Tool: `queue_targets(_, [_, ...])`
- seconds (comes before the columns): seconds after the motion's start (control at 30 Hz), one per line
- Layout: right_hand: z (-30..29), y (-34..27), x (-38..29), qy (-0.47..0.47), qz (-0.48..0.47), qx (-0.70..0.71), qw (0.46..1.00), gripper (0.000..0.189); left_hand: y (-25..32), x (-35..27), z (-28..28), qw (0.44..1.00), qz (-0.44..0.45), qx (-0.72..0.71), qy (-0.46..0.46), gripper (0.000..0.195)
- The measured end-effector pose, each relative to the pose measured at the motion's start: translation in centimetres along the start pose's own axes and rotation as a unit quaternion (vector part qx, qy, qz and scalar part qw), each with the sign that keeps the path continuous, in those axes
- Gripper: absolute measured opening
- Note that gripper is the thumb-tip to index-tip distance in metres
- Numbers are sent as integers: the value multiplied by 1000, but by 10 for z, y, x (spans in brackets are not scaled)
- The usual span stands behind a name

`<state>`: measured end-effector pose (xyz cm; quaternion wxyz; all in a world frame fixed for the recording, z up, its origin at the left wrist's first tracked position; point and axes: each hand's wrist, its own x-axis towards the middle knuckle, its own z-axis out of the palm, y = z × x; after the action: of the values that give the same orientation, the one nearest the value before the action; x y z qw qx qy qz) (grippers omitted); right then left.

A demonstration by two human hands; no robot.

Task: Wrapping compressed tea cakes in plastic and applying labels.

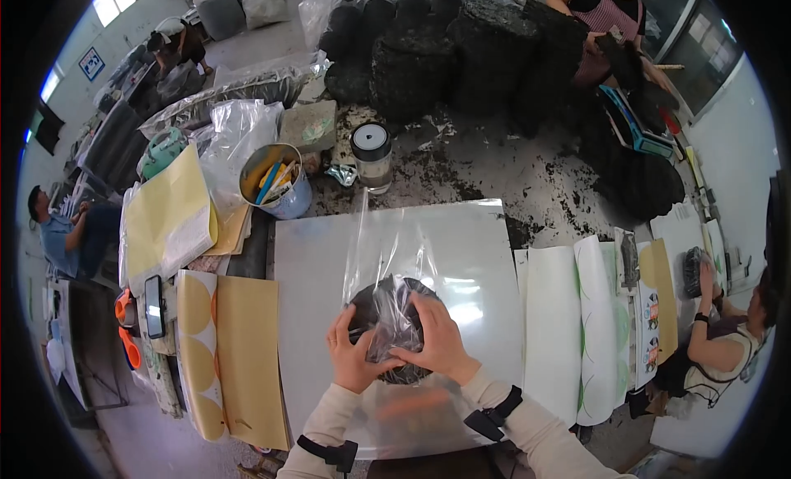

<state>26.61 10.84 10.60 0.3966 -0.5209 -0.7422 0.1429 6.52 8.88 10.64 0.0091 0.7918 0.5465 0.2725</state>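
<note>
A round black cake of dark material (406,376) lies on the glossy pale work sheet (488,380) before me. Clear plastic film (400,318) covers it and bunches in folds across its top. My left hand (353,349) curves around the cake's left side, while my right hand (442,337) holds the right side. Both thumbs press toward the middle of the gathered film, nearly meeting. A loose, see-through end of the film stretches away from me over the sheet. The underside of the cake is hidden.
Left are a phone (154,306), orange-handled scissors (128,348), sticker sheets (250,355) and a tool cup (278,185). A lidded jar (372,158) stands ahead, before stacked black bundles (411,71). Rolled label sheets (553,337) lie right. Several people work around.
</note>
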Motion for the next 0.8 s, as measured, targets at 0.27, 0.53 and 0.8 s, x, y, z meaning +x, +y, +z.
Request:
queue_targets(0.27, [-3, 17, 20, -70, -118, 5, 991, 63, -10, 21, 8, 994, 55, -33, -86, 107])
queue_targets(0.53, [3, 14, 32, -76, -116, -42, 989, 73, -17, 15, 21, 981, -19, -90, -173, 75])
queue_targets(0.8, [10, 17, 22, -183, 22, 29, 982, 77, -21, 6, 31, 966, -60, -226, -113, 68])
